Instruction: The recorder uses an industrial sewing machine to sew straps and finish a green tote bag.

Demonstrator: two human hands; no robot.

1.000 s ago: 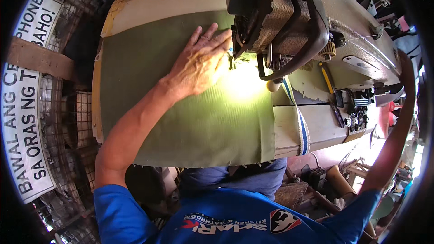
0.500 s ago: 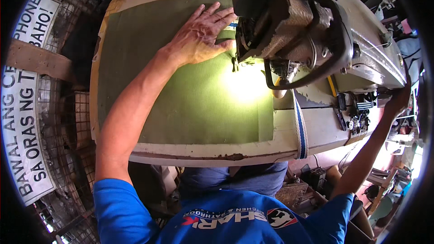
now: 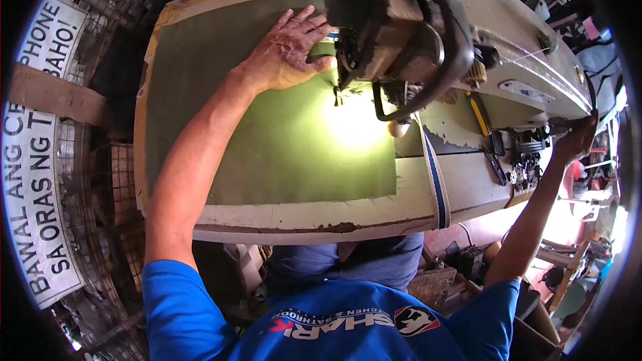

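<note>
A large sheet of green fabric (image 3: 200,127) lies flat under the head of a sewing machine (image 3: 495,13). My left hand (image 3: 287,50) is spread flat on the fabric, its thumb and fingertips close to the needle area, left of the presser foot (image 3: 338,97). Beneath the machine head, a white webbing strap with a blue stripe (image 3: 438,187) hangs over the table's front edge; a short piece of similar strap shows by my left fingertips. At the machine's far right end, my right hand (image 3: 578,140) grips the dark handwheel (image 3: 592,93), some of its fingers hidden.
A bright lamp glow falls on the fabric below the needle. On the table (image 3: 287,217) to the right lie a yellow-and-black cutter (image 3: 479,113) and a bobbin-winder-like mechanism (image 3: 525,167). Wire mesh with white signs (image 3: 47,207) stands at the left.
The view has shifted slightly, so the machine and fabric appear farther left. My left hand stays at the same spot on the fabric, and my right hand remains at the handwheel.
</note>
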